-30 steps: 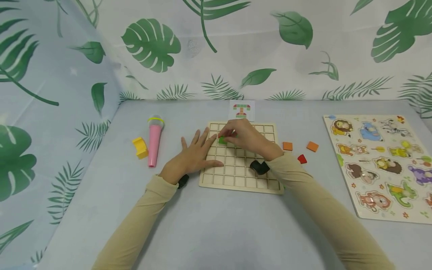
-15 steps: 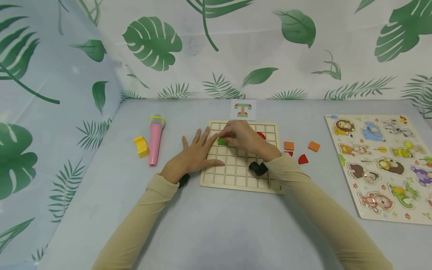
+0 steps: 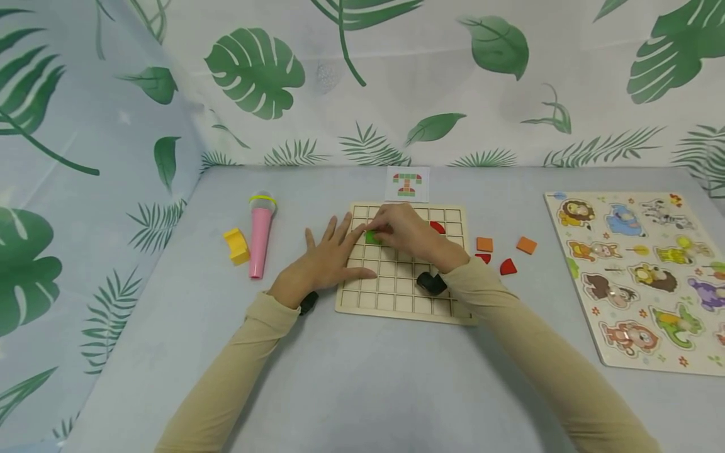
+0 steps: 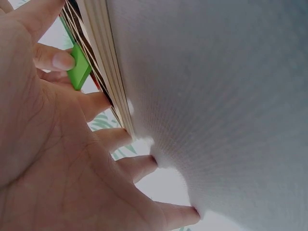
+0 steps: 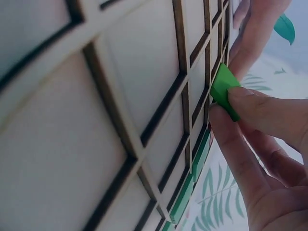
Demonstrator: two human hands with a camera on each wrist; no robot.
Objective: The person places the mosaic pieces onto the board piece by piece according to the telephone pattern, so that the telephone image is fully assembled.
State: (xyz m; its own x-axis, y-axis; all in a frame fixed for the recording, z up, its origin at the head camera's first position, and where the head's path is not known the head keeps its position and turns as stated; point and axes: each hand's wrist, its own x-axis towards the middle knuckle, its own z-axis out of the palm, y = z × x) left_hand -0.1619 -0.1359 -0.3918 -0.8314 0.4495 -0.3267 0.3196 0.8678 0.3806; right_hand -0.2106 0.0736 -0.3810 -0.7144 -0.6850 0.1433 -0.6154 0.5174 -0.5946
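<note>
My right hand (image 3: 410, 231) pinches a green square tile (image 5: 224, 89) between thumb and fingers, tilted against a cell in the upper left of the wooden grid board (image 3: 404, 304). My left hand (image 3: 321, 263) lies with fingers spread over the board's left edge, its index fingertip close by the tile. In the right wrist view, green tiles (image 5: 182, 199) sit in cells along a neighbouring row. A red quarter-round tile (image 3: 437, 227) lies in the board's upper right. Behind the board is a card (image 3: 407, 184) printed with a red, green and orange tile pattern.
Orange squares (image 3: 484, 244) and red quarter-round tiles (image 3: 508, 267) lie right of the board. Farther right is an animal puzzle board (image 3: 640, 277). On the left are a pink toy microphone (image 3: 260, 242) and a yellow block (image 3: 236, 246). A leaf-print cloth (image 3: 374, 82) hangs behind the table.
The right hand has shifted slightly, still pinching the green tile at the same area, and its arm no longer covers the red tile on the board. The left hand stays in place.
</note>
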